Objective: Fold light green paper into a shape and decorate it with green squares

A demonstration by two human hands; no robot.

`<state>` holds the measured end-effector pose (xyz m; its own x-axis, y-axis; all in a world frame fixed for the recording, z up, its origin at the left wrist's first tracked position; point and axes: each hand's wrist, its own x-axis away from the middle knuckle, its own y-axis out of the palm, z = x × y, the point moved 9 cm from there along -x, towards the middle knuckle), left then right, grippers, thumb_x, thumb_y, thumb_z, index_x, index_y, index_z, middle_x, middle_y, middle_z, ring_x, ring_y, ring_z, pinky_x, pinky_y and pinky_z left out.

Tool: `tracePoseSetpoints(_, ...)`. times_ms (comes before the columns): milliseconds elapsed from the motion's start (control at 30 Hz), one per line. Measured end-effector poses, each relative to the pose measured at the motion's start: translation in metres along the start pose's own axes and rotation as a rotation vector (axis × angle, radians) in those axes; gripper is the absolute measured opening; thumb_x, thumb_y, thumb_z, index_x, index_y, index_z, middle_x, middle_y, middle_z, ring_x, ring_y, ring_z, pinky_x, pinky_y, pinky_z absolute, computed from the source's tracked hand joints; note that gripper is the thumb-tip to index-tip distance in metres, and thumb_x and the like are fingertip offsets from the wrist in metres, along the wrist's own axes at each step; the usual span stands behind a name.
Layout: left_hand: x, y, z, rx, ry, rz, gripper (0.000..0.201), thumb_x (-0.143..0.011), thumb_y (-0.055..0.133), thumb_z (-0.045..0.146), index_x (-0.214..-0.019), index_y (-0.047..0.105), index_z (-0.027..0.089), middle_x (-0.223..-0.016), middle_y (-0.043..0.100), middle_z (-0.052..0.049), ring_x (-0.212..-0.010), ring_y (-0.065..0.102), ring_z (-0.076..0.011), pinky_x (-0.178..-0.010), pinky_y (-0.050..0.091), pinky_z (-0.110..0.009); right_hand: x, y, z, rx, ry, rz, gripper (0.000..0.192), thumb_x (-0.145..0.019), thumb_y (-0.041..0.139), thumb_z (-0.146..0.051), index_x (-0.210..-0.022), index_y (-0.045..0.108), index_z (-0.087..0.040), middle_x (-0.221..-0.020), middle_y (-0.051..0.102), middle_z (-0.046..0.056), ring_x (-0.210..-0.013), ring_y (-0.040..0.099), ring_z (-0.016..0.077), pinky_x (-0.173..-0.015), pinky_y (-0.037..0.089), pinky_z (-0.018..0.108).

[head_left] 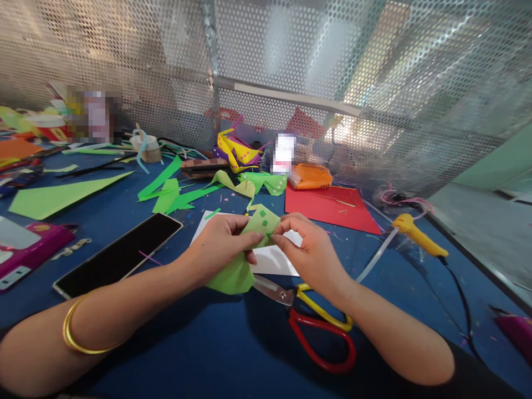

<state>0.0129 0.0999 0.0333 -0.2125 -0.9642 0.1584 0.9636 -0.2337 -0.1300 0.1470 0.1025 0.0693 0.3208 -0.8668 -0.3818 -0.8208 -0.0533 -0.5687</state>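
Between my hands is a light green paper piece (233,277) with small darker green squares on its upper part. My left hand (222,241) grips it from the left, thumb on the front face. At its right edge, the thumb and forefinger of my right hand (301,244) are pinched together beside a green square; whether they hold a tiny square or the paper's edge is hidden. A white sheet (272,260) lies beneath my hands. Scissors (286,297) with one red and one yellow handle lie below my right hand, partly covered by the wrist.
A black phone (120,252) lies at left, near a purple tool (33,249). Green paper strips (170,194) and a yellow-purple paper piece (236,149) are behind. At right are red paper (332,208) and a yellow glue gun (419,235) with its cord. A perforated metal screen (266,50) stands behind.
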Motion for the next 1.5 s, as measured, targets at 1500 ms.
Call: tracePoseSetpoints(1500, -0.002, 0.001, -0.002, 0.054, -0.031, -0.029, 0.015, -0.075, 0.068, 0.031, -0.078, 0.071, 0.017, -0.053, 0.063, 0.001, -0.042, 0.055, -0.0089, -0.042, 0.040, -0.017, 0.003, 0.008, 0.033, -0.445, 0.348, 0.070, 0.023, -0.074, 0.064, -0.026, -0.094, 0.056, -0.020, -0.077, 0.066, 0.001, -0.073, 0.064, 0.0185, -0.065, 0.048, 0.033)
